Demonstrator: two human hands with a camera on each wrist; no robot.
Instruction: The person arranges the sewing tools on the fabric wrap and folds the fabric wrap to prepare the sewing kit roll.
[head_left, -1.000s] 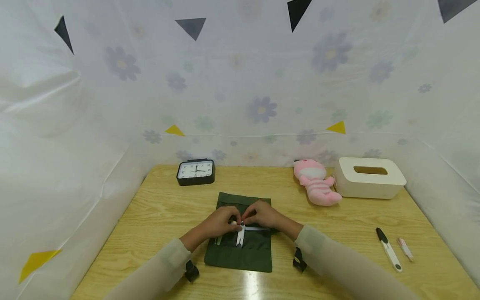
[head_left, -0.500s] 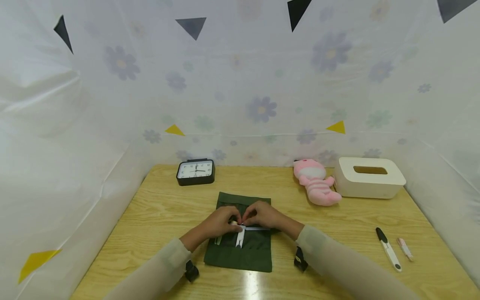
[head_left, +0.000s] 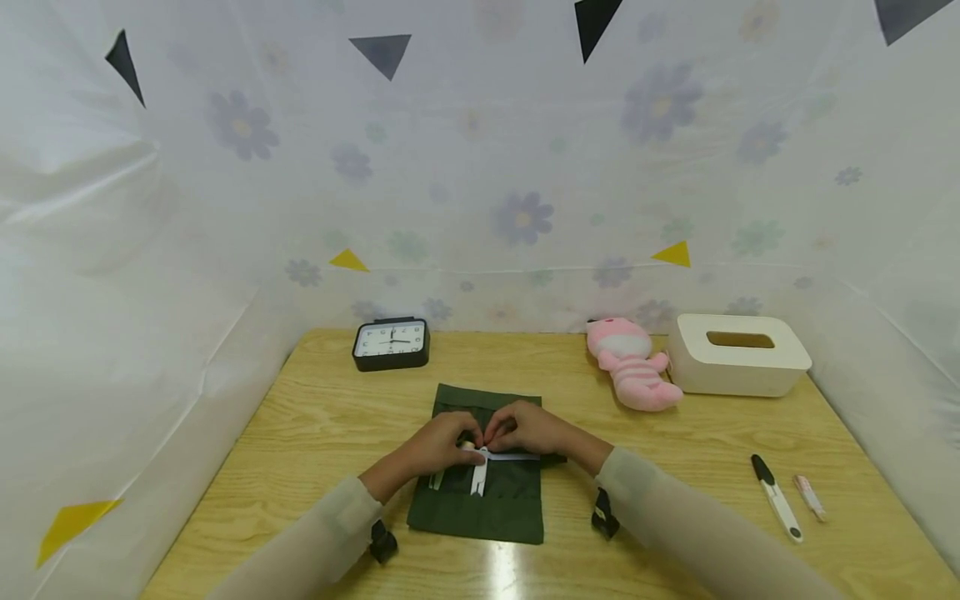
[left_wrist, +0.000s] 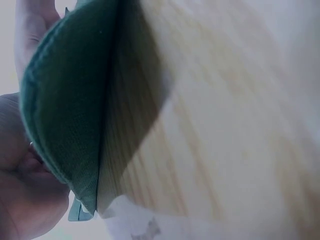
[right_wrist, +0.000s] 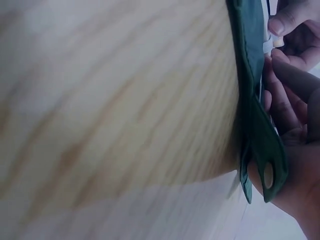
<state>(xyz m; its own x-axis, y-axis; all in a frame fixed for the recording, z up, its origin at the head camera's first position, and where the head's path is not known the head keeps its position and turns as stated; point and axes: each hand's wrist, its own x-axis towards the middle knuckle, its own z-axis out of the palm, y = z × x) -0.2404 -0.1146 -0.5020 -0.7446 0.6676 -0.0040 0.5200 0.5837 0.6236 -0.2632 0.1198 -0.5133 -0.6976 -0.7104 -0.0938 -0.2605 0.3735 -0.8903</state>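
white tool lies on the green pouch, left hand pinching its top, likely to steady it. i cannot tell whether the right hand pinches it too.

The head view looks forward and down from above across the tabletop, while both wrist views, tilted, low and close, share the green cloth at their margins.
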